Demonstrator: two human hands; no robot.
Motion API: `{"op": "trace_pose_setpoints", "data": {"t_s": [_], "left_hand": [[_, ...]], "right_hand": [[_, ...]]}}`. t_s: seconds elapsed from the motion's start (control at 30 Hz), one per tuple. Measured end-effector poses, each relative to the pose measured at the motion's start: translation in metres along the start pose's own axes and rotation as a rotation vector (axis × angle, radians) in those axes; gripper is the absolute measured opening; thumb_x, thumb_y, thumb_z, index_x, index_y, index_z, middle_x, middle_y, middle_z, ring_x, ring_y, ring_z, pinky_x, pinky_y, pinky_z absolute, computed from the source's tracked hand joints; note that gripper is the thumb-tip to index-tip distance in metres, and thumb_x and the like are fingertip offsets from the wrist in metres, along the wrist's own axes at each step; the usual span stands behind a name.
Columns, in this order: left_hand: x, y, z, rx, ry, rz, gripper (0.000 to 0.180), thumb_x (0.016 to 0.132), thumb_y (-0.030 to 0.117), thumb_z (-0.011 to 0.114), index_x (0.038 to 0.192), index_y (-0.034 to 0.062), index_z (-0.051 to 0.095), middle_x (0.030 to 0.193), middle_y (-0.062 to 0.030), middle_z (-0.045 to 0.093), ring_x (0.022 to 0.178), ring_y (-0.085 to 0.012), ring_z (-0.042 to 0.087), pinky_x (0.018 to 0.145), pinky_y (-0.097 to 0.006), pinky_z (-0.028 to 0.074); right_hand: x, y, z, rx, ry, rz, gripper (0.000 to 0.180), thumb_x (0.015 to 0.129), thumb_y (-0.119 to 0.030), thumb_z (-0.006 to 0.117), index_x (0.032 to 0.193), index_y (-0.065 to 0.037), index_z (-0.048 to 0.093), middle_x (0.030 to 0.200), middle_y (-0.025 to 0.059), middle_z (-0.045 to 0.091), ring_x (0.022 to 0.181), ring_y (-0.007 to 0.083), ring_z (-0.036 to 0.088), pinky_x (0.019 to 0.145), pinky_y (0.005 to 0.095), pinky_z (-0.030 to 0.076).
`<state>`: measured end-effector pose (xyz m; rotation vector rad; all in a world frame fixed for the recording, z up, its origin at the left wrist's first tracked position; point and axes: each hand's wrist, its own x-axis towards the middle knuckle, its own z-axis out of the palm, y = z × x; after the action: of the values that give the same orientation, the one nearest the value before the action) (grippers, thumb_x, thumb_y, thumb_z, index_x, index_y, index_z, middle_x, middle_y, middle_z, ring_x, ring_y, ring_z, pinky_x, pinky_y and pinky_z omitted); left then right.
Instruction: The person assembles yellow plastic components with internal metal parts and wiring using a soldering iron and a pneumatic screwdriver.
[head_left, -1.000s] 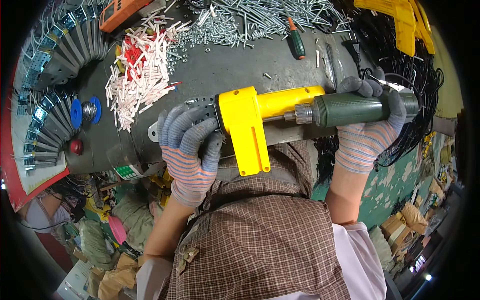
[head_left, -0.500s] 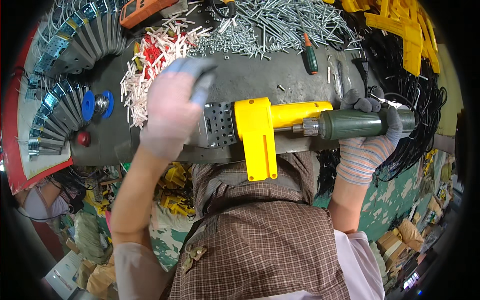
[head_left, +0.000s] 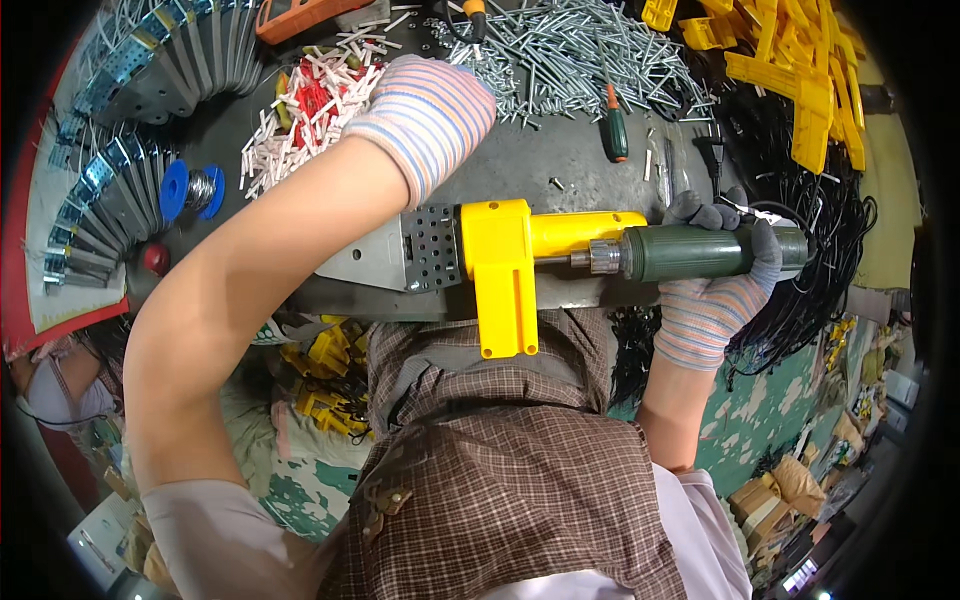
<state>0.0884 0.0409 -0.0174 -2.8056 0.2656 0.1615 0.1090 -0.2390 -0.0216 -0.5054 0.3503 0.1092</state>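
My right hand (head_left: 715, 270), in a striped glove with grey fingertips, is wrapped round a dark green electric screwdriver (head_left: 690, 252). Its thin bit points left, level with the yellow plastic handle housing (head_left: 505, 270). That housing lies at the bench's near edge, one leg hanging over it, joined to a grey metal plate with a perforated shield (head_left: 432, 248). My left hand (head_left: 425, 115), gloved likewise, is over the far side of the bench, between the white tubes (head_left: 270, 150) and the loose screws (head_left: 580, 60). Its fingers are hidden behind the back of the hand.
A green-handled screwdriver (head_left: 615, 135) lies beyond the housing. Wire on a blue spool (head_left: 175, 190) stands at the left, near rows of metal plates (head_left: 120, 220). Yellow housings (head_left: 800, 90) and black cables (head_left: 840, 235) pile up at the right; an orange tool (head_left: 305, 18) lies far left.
My left hand has swung away from beside the metal plate, forward and right to the edge of the screw pile. My right hand keeps its grip on the electric screwdriver. The view has shifted slightly.
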Motion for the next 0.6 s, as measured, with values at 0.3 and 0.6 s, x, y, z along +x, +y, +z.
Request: {"op": "trace_pose_setpoints", "data": {"t_s": [0.3, 0.6], "left_hand": [[-0.036, -0.012, 0.034, -0.362, 0.345, -0.131, 0.019, 0.088, 0.018, 0.062, 0.104, 0.008, 0.065, 0.097, -0.0144, 0.066, 0.09, -0.0349, 0.064, 0.081, -0.043, 0.052], [-0.037, -0.009, 0.045, -0.139, 0.451, -0.022, 0.017, 0.085, 0.018, 0.058, 0.099, 0.0126, 0.066, 0.092, -0.0082, 0.066, 0.089, -0.0265, 0.065, 0.078, -0.04, 0.051]], "right_hand": [[0.005, 0.001, 0.0, -0.024, -0.016, 0.009, 0.022, 0.079, -0.018, 0.073, 0.086, -0.005, 0.057, 0.078, 0.0107, 0.06, 0.069, 0.027, 0.06, 0.087, 0.0518, 0.053], [0.004, 0.003, 0.003, -0.048, 0.035, -0.014, 0.023, 0.078, -0.019, 0.073, 0.088, -0.006, 0.058, 0.078, 0.0097, 0.059, 0.069, 0.0261, 0.06, 0.085, 0.0493, 0.053]]}}
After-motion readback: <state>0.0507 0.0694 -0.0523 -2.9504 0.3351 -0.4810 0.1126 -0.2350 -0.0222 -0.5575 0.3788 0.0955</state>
